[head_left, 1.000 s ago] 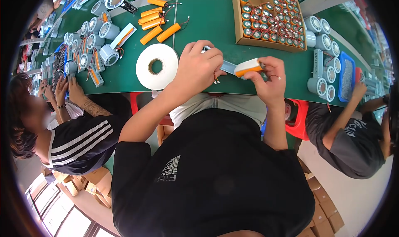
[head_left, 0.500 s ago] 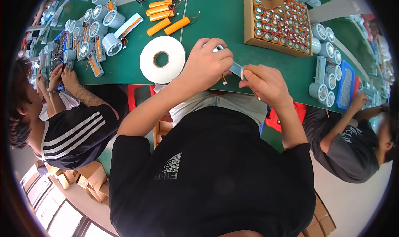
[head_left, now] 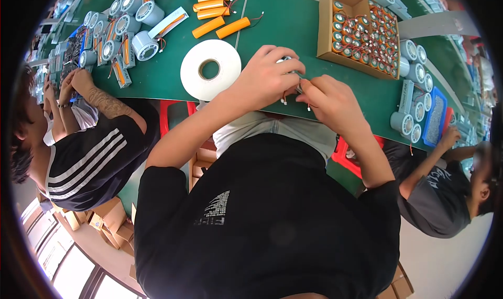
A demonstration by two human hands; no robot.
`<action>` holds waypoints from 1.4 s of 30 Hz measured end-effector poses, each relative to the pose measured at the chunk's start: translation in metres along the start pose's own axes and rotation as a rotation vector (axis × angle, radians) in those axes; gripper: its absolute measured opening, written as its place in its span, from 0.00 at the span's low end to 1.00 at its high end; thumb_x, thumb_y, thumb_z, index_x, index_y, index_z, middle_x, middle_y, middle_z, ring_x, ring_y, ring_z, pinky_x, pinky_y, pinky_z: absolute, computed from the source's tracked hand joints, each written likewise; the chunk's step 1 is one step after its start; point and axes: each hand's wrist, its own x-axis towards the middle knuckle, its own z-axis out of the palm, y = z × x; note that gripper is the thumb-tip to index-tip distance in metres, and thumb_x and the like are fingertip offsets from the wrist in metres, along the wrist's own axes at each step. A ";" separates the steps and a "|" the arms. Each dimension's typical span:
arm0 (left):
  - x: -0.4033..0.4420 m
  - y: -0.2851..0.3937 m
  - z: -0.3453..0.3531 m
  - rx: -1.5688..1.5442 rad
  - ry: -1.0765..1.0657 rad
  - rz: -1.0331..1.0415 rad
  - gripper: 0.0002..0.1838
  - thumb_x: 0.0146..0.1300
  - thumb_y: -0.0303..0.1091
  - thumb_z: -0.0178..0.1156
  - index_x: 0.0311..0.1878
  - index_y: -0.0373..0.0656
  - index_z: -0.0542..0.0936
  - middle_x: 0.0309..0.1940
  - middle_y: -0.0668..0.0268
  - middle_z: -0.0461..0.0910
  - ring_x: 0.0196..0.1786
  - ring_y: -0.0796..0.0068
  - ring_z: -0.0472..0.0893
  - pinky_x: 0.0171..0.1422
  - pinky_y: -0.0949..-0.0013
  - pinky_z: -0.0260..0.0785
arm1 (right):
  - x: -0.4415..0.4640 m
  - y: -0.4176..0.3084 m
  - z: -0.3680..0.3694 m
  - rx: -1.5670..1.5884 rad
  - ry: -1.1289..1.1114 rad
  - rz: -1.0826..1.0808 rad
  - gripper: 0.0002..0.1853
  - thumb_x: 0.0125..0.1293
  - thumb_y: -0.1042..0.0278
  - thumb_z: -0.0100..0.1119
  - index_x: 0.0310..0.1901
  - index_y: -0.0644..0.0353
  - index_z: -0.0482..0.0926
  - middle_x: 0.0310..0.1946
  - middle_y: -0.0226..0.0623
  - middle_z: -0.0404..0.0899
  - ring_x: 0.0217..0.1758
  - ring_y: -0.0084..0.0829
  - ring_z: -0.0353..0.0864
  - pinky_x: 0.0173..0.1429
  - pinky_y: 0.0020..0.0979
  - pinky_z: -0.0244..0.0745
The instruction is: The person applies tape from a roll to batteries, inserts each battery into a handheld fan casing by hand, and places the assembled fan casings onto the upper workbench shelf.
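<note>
My left hand (head_left: 268, 78) is closed around a grey handheld-fan housing (head_left: 299, 87), mostly hidden by the fingers; a bit of its round end shows above them. Below the left fingers hangs a short red wire with a white connector (head_left: 284, 101). My right hand (head_left: 335, 101) meets the housing's near end, thumb and fingers pinched together. What they pinch is hidden, but a second wire with a small white plug (head_left: 309, 109) dangles beneath them. Left of my hands, a large white tape roll (head_left: 222, 48) lies flat on the green table (head_left: 277, 24).
Orange battery cells (head_left: 233, 28) with leads lie beyond the roll. A cardboard box (head_left: 361, 68) of wired cells stands at the back right. Grey fans (head_left: 149, 13) cluster left, and more fans (head_left: 402, 120) sit right, beside a blue tray (head_left: 434, 118). Co-workers sit on both sides.
My right hand has moved left and closer to my left hand, covering the housing's flat grey part that showed before. The view has shifted slightly.
</note>
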 end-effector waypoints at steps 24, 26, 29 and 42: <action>-0.004 -0.016 -0.014 -0.288 -0.103 -0.066 0.11 0.48 0.23 0.70 0.22 0.46 0.75 0.50 0.71 0.79 0.53 0.66 0.80 0.57 0.66 0.70 | 0.006 0.014 0.004 -0.063 -0.289 0.132 0.08 0.61 0.75 0.62 0.42 0.54 0.79 0.39 0.33 0.73 0.40 0.35 0.73 0.43 0.34 0.71; -0.002 -0.017 -0.012 -0.298 -0.121 -0.063 0.12 0.48 0.23 0.70 0.22 0.46 0.75 0.51 0.71 0.79 0.53 0.66 0.80 0.57 0.66 0.70 | 0.005 0.012 0.007 -0.079 -0.307 0.180 0.09 0.61 0.75 0.62 0.42 0.53 0.79 0.40 0.33 0.73 0.41 0.35 0.73 0.44 0.33 0.71; 0.003 -0.015 -0.017 -0.283 -0.153 -0.052 0.12 0.49 0.23 0.69 0.21 0.46 0.73 0.52 0.71 0.79 0.54 0.67 0.79 0.58 0.66 0.70 | 0.009 0.005 0.009 -0.118 -0.315 0.217 0.09 0.61 0.74 0.62 0.43 0.51 0.79 0.41 0.34 0.73 0.44 0.35 0.74 0.44 0.33 0.73; 0.006 -0.008 -0.016 -0.226 -0.152 -0.001 0.14 0.48 0.21 0.68 0.23 0.46 0.70 0.49 0.72 0.81 0.56 0.65 0.77 0.62 0.64 0.67 | -0.026 0.024 -0.003 0.741 -0.143 0.538 0.16 0.65 0.82 0.52 0.53 0.59 0.79 0.47 0.32 0.78 0.41 0.28 0.73 0.45 0.28 0.70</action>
